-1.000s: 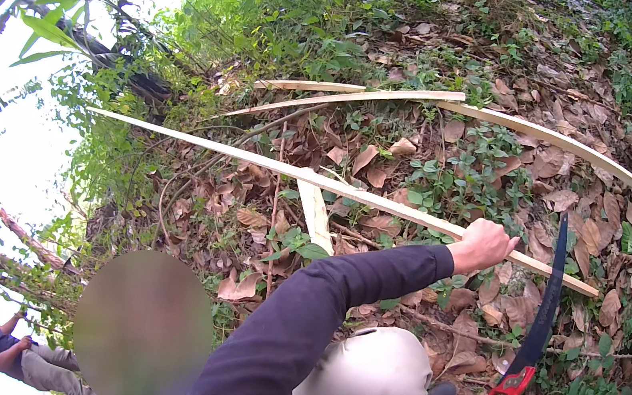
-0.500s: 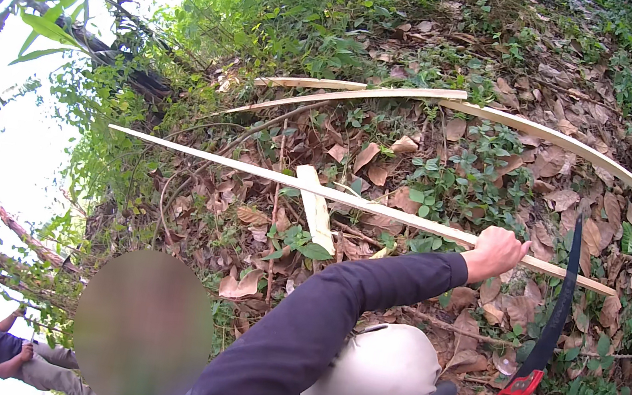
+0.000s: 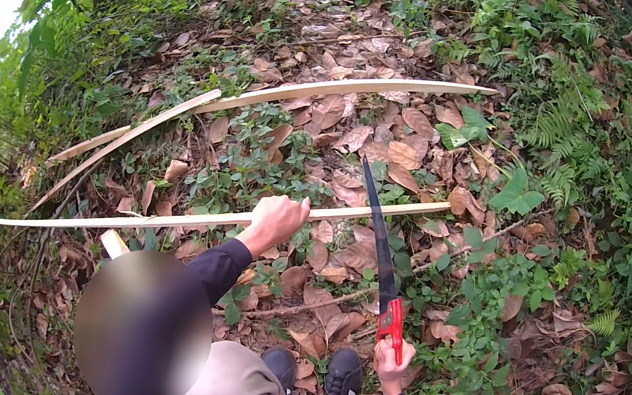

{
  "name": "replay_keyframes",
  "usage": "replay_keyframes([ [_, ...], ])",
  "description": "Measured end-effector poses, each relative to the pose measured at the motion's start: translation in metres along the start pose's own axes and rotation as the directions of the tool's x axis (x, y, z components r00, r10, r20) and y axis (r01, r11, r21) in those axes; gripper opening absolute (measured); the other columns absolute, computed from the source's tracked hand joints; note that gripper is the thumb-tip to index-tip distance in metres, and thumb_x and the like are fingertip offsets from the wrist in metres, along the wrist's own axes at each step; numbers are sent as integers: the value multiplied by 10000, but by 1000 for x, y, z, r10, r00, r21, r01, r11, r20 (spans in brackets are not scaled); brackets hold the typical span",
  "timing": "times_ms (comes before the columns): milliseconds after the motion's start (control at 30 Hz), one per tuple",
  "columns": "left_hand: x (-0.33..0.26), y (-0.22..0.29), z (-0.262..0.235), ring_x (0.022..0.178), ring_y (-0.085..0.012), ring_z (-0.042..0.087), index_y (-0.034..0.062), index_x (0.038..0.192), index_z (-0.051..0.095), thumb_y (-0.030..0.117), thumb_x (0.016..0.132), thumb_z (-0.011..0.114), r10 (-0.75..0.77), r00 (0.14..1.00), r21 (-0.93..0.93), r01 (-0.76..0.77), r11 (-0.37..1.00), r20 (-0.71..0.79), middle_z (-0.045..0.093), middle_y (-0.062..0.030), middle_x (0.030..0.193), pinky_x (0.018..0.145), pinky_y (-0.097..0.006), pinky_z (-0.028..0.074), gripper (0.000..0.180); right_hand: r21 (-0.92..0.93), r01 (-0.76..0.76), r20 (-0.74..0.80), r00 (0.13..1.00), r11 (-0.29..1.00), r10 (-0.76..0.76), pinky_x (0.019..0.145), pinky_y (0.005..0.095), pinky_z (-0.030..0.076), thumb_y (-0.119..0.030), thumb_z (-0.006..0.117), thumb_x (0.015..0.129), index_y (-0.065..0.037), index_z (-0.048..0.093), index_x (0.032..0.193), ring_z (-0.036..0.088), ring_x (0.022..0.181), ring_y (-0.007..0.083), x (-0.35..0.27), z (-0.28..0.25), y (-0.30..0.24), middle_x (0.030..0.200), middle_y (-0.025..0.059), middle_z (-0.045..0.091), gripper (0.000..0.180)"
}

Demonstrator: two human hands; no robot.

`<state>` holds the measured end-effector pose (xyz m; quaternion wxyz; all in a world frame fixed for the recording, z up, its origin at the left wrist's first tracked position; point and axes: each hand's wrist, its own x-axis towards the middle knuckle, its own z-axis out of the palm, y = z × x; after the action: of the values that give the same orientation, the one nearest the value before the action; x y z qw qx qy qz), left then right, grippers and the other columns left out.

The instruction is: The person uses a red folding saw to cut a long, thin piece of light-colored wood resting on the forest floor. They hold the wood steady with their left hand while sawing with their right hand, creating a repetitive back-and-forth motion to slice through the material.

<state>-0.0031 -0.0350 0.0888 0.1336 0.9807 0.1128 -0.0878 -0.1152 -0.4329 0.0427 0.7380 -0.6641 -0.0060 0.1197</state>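
Observation:
My left hand (image 3: pixel 276 220) is closed around a long, thin wooden strip (image 3: pixel 191 220), which runs level above the leaf-covered ground. In my right hand (image 3: pixel 393 364) is the red handle of a hand saw (image 3: pixel 384 255), its dark blade pointing away from me. To the right of my left hand, the blade crosses the strip in the picture, near the strip's right end; whether the teeth touch the wood I cannot tell. Beneath the strip's left part shows the end of a short wooden piece (image 3: pixel 114 243). A round blurred patch hides part of my left arm.
Farther off lie more wooden strips, one long (image 3: pixel 348 85) and one shorter (image 3: pixel 130 143) overlapping its end. Dry brown leaves, low green plants and a thin branch (image 3: pixel 300 308) cover the ground. My dark shoes (image 3: pixel 344 374) are close by, with ferns (image 3: pixel 556 183) at the right.
The view has turned right, so strip, saw and hands appear farther left. A person at the lower left has left the picture. Both hands keep their holds.

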Motion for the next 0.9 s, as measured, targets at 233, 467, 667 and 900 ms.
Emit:
replay_keyframes([
  [233,-18,-63,41,599,-449,637,-11,605,659,422,1042,355,-15,1000,-11,15,1000,-3,618,-257,607,651,-541,525,686,-346,124,131,988,930,-83,503,320,441,-80,656,806,-16,596,676,576,465,204,-21,45,-7,546,75,556,157],
  [467,-12,-64,41,635,-444,659,-15,609,666,464,1046,339,-21,999,-11,22,1000,25,632,-264,629,664,-527,540,726,-384,89,100,994,919,-54,491,317,421,-94,667,848,-13,613,721,559,464,175,-16,66,-29,542,60,548,160],
  [667,-17,-68,47,557,-428,629,5,569,653,516,1046,347,9,1000,0,-9,1000,6,601,-243,567,598,-518,521,763,-189,-124,64,988,974,138,491,314,420,-61,651,834,-8,586,683,552,469,144,-23,34,-31,534,28,551,173],
  [900,-19,-62,41,579,-431,632,7,565,653,526,1049,335,49,997,-2,-49,999,64,595,-238,561,619,-519,517,777,-188,-4,104,994,982,24,415,244,341,-39,606,862,-9,521,676,458,430,71,7,37,-38,536,6,514,207],
])
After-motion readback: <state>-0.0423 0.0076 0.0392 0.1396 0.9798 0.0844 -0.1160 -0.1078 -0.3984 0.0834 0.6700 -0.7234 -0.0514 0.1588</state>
